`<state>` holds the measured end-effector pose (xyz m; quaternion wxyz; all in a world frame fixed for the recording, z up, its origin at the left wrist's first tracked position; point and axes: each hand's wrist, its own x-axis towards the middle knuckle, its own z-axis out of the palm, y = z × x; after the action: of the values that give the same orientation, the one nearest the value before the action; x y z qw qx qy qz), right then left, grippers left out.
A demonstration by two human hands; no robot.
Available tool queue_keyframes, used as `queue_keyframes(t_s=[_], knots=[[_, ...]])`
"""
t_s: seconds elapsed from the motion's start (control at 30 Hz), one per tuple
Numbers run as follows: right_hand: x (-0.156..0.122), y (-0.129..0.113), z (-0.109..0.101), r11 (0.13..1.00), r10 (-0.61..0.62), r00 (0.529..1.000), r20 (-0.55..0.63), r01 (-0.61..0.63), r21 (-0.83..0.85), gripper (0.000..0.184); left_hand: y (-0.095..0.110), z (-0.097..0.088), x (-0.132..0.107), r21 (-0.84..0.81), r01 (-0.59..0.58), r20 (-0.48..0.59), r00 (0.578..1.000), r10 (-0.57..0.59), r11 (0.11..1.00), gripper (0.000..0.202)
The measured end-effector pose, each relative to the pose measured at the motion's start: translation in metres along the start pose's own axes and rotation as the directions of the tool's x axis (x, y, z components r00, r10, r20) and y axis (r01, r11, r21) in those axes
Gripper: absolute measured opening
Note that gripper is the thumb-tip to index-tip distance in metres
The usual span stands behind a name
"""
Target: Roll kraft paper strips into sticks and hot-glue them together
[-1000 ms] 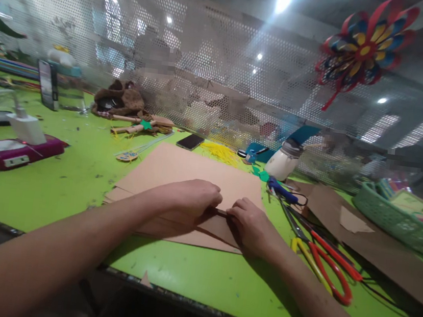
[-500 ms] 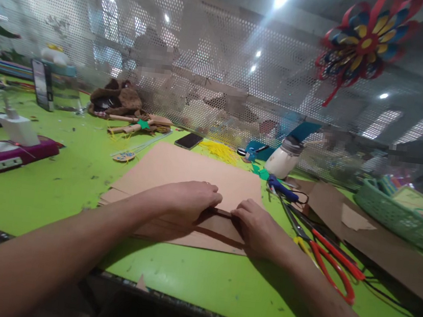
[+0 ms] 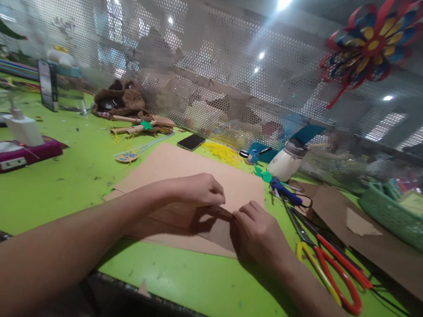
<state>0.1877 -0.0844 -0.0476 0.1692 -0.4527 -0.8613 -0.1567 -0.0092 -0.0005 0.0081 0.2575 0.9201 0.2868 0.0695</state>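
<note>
A stack of tan cardboard sheets [image 3: 179, 167] lies on the green table [image 3: 58, 181] in front of me. My left hand [image 3: 198, 190] and my right hand [image 3: 258, 233] meet over the stack's near right part. Both pinch a small brown cardboard strip [image 3: 220, 212] between their fingertips, lifted slightly off the sheet. The fingers of both hands are curled closed around the strip's ends.
Red and yellow handled scissors [image 3: 331, 268] lie right of my right hand. A white glue bottle [image 3: 286, 160], a phone [image 3: 191, 141], a green basket [image 3: 400, 220], brown cardboard [image 3: 377, 251] and a purple box [image 3: 12, 150] stand around. A perforated metal screen [image 3: 207, 65] backs the table, with a paper flower [image 3: 372, 44].
Both hands have lifted slightly from the cardboard, raising the brown strip between their fingertips. The left hand curled tighter.
</note>
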Motion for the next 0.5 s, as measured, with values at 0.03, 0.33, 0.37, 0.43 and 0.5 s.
queue_keyframes(t_s=[0.03,0.33,0.37,0.43,0.5], knots=[[0.0,-0.002,-0.001,1.0,-0.007,1.0,-0.012,0.007,-0.018,0.016,-0.001,-0.002,0.001,-0.067,0.001,0.01,1.0,0.0,0.998,0.034],[-0.001,-0.012,-0.007,0.999,-0.043,0.986,-0.159,0.045,0.008,0.022,0.0,-0.007,-0.006,-0.377,0.077,0.179,0.984,-0.009,0.923,0.041],[-0.001,-0.011,-0.008,0.999,-0.04,0.984,-0.173,0.043,0.012,0.023,0.0,-0.006,-0.006,-0.428,0.086,0.193,0.981,-0.002,0.9,0.039],[-0.002,-0.01,-0.011,0.999,-0.043,0.981,-0.19,0.046,0.013,0.025,0.0,-0.006,-0.006,-0.517,0.109,0.215,0.977,0.006,0.849,0.034],[-0.001,-0.009,-0.013,0.999,-0.046,0.975,-0.217,0.049,0.009,0.026,0.001,-0.006,-0.005,-0.56,0.118,0.217,0.976,0.007,0.82,0.029]])
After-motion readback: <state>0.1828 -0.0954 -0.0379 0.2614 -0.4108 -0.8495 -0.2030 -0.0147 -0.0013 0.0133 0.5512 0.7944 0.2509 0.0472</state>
